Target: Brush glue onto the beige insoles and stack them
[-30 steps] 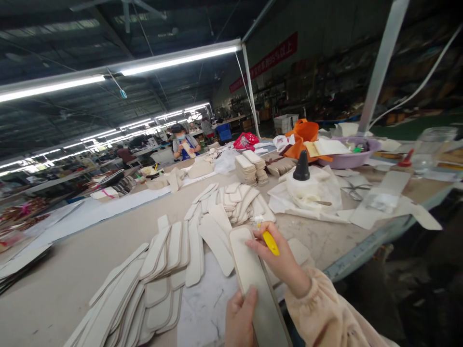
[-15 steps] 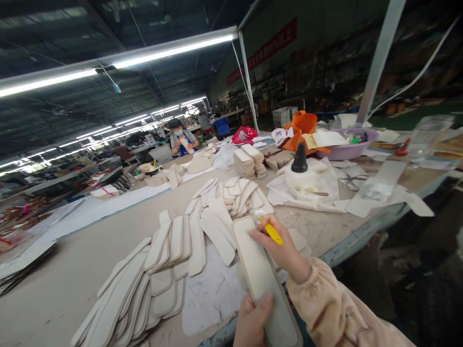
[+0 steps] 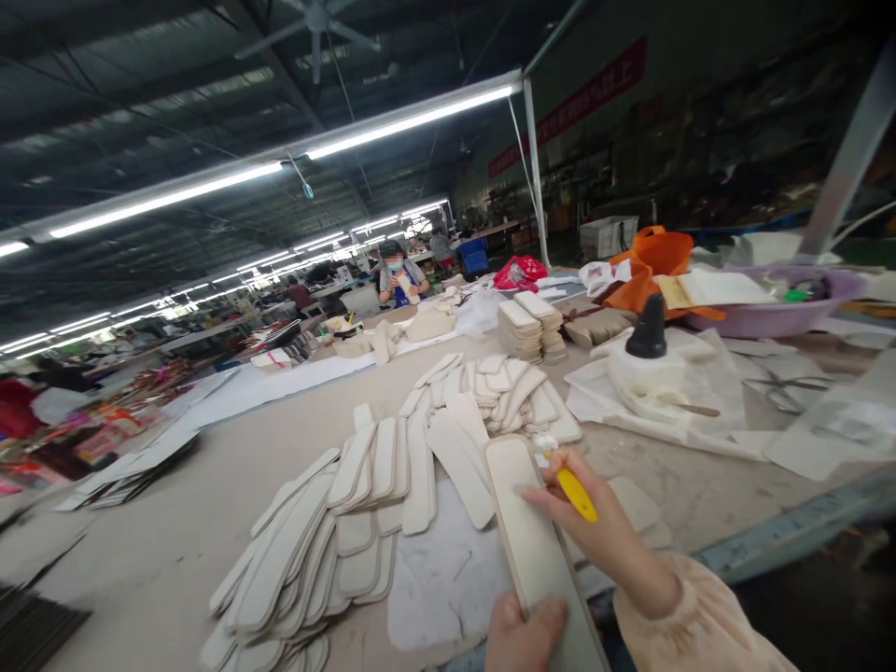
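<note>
My left hand grips the lower part of a long, pale panel with rounded corners, its thumb lying on top. Held in my right hand is a small yellow-handled brush, its whitish tip at the panel's far right edge. The right index finger reaches onto the panel's face. Left of the panel, many similar pale pieces lie fanned out in overlapping rows on the table. A white sheet lies under some of them.
At right, a white tub with a black cone stands on plastic sheeting near scissors. Behind are stacked panels, an orange bag and a purple basin. Across the table, a masked person holds a pale piece.
The view has swung left, so the scene sits further right. Both hands keep their hold on the panel and brush; the brush stays at the panel's right edge.
</note>
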Motion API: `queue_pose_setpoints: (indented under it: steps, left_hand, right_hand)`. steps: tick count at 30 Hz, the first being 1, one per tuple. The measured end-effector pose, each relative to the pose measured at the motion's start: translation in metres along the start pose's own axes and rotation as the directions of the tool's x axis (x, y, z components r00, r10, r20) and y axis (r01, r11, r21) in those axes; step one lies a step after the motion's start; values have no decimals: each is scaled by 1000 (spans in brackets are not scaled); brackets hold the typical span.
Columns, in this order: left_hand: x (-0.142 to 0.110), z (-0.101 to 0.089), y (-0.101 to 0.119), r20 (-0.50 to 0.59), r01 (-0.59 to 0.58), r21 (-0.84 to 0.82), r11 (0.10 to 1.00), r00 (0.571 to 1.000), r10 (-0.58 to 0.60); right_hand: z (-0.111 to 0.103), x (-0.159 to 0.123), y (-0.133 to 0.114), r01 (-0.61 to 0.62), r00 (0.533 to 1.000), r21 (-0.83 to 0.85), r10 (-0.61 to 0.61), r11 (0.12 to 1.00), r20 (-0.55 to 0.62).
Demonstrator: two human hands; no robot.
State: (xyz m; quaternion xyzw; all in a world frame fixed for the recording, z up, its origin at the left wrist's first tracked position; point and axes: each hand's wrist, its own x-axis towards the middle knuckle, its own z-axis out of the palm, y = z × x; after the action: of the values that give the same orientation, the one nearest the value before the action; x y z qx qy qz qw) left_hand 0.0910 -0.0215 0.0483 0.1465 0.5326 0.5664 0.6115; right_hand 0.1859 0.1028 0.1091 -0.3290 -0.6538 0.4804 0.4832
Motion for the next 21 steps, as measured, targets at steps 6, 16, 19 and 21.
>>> queue_pose_setpoints:
  steps: [6,16,19,21]
  left_hand:
    - [-15,4,15,41,21,21,1000,999,-22]
    - [-46,4,14,271,198,-76,977,947,-171]
    - [-54,5,17,275,198,-25,980,944,-184]
    - [-58,6,20,286,203,-13,979,939,-191]
  right_hand:
    - [2,-6,-7,-16,999,-41,18,999,32]
    - [-6,-5,-6,-10,1000,69,12,998,-26]
    - [-9,-8,-8,-19,998,78,23,997,-53]
    - [-10,-9,-9,-28,997,78,33,997,-64]
